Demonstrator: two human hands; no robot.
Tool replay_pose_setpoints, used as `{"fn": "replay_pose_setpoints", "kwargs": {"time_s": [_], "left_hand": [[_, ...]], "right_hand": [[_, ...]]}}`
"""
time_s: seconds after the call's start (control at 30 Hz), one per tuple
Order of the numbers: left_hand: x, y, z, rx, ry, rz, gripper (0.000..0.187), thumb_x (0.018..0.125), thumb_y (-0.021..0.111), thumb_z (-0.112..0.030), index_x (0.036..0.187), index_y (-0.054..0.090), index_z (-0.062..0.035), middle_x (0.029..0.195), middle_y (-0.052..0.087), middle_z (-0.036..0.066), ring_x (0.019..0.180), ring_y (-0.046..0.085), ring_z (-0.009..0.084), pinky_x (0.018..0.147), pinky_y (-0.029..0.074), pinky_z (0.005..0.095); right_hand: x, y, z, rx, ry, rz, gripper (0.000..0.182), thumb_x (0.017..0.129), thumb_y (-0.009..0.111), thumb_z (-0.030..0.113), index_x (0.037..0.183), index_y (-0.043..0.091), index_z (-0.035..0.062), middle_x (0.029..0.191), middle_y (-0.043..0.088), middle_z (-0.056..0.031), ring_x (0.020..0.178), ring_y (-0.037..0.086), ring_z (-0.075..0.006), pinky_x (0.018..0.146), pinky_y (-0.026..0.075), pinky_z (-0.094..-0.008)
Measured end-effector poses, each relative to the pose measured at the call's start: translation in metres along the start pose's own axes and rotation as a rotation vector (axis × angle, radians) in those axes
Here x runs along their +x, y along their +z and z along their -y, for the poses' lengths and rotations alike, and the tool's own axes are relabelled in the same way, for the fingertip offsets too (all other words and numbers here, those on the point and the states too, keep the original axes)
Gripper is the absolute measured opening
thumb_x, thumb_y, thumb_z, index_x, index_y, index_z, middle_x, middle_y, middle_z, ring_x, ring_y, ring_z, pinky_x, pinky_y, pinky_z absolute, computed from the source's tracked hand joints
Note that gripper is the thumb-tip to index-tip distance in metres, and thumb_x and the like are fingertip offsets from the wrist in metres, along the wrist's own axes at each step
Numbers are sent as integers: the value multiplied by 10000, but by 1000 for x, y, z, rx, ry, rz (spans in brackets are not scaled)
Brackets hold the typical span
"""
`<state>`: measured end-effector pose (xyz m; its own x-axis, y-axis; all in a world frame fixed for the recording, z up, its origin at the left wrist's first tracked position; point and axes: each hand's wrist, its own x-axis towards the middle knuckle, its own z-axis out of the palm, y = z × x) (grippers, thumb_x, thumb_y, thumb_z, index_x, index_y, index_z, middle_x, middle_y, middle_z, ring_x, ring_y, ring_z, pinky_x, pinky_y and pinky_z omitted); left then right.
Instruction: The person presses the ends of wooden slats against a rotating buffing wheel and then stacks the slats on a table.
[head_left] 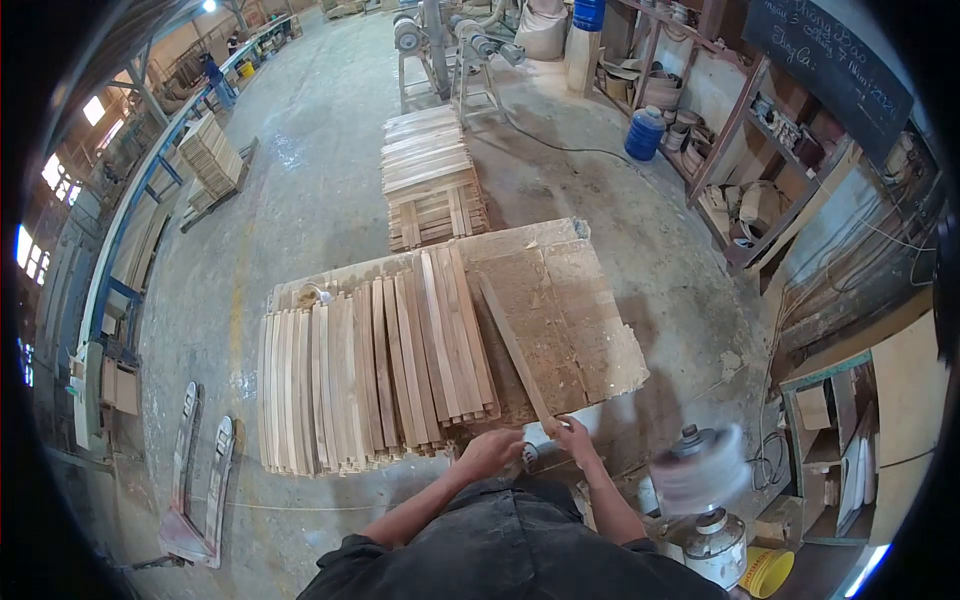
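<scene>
My right hand [573,440] is closed around the near end of a single wooden slat [516,350], which slants away across the worktable [590,300]. Just left of it, my left hand [490,453] has its fingers curled in, level with the slat's end; I cannot tell what is in them. Left of the slat, a row of many similar wooden strips [350,370] lies side by side on the table, their near ends overhanging its front edge.
Beyond the table stands a stack of wood strips [425,160]. At right, a blurred round sanding wheel [700,468] stands above a motor [715,548], with a yellow bucket [767,572] beside it. A pallet jack [200,480] sits at left; a blue drum [645,133] stands near the shelves.
</scene>
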<state>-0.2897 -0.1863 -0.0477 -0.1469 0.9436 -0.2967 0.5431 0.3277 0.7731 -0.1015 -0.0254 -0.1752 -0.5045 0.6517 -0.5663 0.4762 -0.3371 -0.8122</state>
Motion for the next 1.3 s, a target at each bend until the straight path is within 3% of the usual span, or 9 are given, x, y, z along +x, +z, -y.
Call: {"fn": "replay_pose_setpoints", "kwargs": {"time_s": [0.2,0.4,0.53,0.77,0.97,1.03,1.1,1.17,1.3], "left_hand": [[-32,43,70,-94,-150,-71,438,1016,523,-432,1246,687,-98,1168,714,164,1104,657,377,947,501,455],[-68,49,118,-119,-344,-132,450,1005,529,-432,1235,684,-78,1175,706,180,1115,650,386,953,502,443],[-97,55,152,-116,-513,-93,477,1005,503,-458,1226,691,-78,1197,694,193,1141,637,391,968,495,449],[-164,96,239,179,-796,79,511,1007,439,-498,1328,651,-162,1311,645,177,1239,581,401,1057,453,475],[-166,88,237,99,-822,73,496,1001,459,-502,1357,637,-206,1335,641,155,1257,570,400,1087,437,468],[-153,81,227,82,-855,36,492,1000,462,-505,1347,643,-207,1325,645,157,1238,585,396,1075,447,467],[-140,79,229,106,-568,58,507,995,472,-517,1295,674,-162,1305,652,167,1201,611,393,1046,470,455],[-126,72,204,50,-617,6,515,993,480,-520,1272,682,-137,1283,660,175,1175,625,392,1021,484,457],[-115,69,182,-79,-599,-101,561,982,499,-545,1240,686,-84,1233,685,182,1143,643,388,984,502,466]], "right_hand": [[-4,15,19,-18,-25,28,718,828,793,484,1292,603,-30,1019,720,-157,912,677,-200,821,520,-324],[1,-8,23,-634,-478,-453,935,691,864,459,1418,491,4,1253,581,-237,1172,559,-406,1010,459,-483],[2,-28,13,-929,-470,-585,1036,642,895,341,1498,385,56,1253,515,-188,1149,523,-375,993,448,-466],[-22,-11,-12,-869,-331,-603,1059,628,906,343,1500,376,62,1271,521,-199,1186,514,-386,1009,436,-494],[-7,-17,-9,-756,-437,-651,790,821,762,450,1431,484,33,1254,583,-240,1158,567,-409,977,451,-509],[18,-33,-31,-485,-222,-583,570,926,648,423,1318,590,13,1145,649,-257,1091,620,-413,930,483,-480],[39,-58,-43,-476,-175,-463,489,936,642,374,1265,622,12,1056,683,-241,997,656,-399,866,502,-475],[46,-70,-47,-469,-128,-344,410,947,636,325,1211,654,11,967,718,-226,903,693,-386,801,522,-469],[46,-74,-44,-552,-282,-483,281,881,692,237,1067,659,29,850,707,-181,815,684,-387,741,515,-486]]}}
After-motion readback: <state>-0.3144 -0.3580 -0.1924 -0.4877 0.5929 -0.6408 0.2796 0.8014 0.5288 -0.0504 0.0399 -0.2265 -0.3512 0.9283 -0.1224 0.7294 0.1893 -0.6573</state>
